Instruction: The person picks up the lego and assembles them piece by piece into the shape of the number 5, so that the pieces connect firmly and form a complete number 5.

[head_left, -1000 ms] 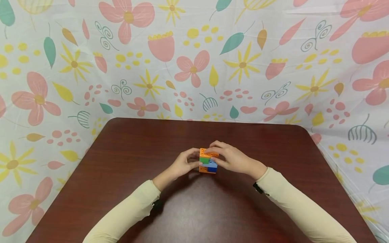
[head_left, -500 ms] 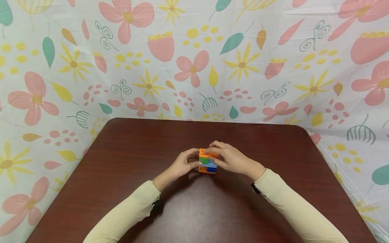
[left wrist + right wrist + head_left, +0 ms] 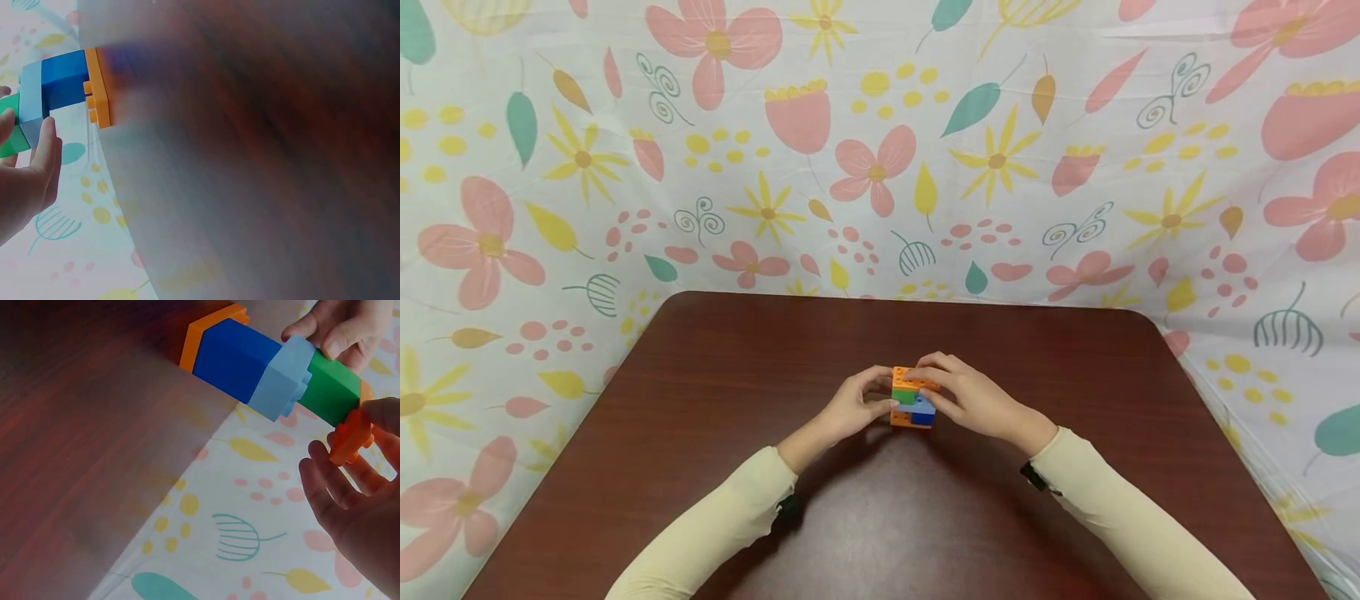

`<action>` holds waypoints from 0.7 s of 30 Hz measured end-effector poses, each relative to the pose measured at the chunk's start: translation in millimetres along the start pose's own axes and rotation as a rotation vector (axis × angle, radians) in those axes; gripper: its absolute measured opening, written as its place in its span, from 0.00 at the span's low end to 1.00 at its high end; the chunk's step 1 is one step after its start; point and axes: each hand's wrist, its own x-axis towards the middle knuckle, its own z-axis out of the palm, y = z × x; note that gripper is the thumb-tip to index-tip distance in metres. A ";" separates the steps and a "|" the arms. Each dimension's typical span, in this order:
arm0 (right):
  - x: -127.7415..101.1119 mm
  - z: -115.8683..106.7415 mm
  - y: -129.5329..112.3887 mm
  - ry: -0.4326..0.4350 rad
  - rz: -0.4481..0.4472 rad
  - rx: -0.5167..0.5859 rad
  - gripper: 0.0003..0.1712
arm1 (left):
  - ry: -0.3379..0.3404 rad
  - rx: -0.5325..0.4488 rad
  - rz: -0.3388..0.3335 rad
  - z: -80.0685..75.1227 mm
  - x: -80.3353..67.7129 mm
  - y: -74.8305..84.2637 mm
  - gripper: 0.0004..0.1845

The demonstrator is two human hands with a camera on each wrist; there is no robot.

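Note:
A small stack of toy bricks point(image 3: 912, 400) stands on the dark wooden table point(image 3: 880, 517). It has an orange base point(image 3: 206, 330), a blue brick point(image 3: 234, 359), a light blue brick point(image 3: 284, 378) and a green brick point(image 3: 334, 390). My left hand point(image 3: 886, 393) grips the stack from the left, with its fingers point(image 3: 39, 159) against the green and light blue bricks. My right hand point(image 3: 927, 385) pinches the orange top brick point(image 3: 349, 432) at the green end of the stack. Whether that brick is fully seated is hard to tell.
A floral cloth point(image 3: 880, 150) hangs behind the table and drapes down both sides. The table's rounded far corners point(image 3: 1142, 317) and side edges are in view. Cream sleeves point(image 3: 1120, 508) cover both forearms.
Both hands stay on the stack in the same grip. The right forearm has shifted slightly left.

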 end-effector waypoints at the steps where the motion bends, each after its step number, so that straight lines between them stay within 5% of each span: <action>1: -0.6 0.2 0.1 0.004 0.002 0.009 0.20 | -0.006 -0.001 0.000 -0.2 -0.1 0.6 0.24; 10: -6.7 -2.9 3.3 0.030 0.039 0.129 0.32 | -0.028 0.016 -0.001 -3.2 -9.8 33.0 0.24; 21: -19.7 -5.8 19.0 0.053 0.136 0.242 0.37 | 0.004 -0.021 0.007 -3.9 -8.5 40.1 0.29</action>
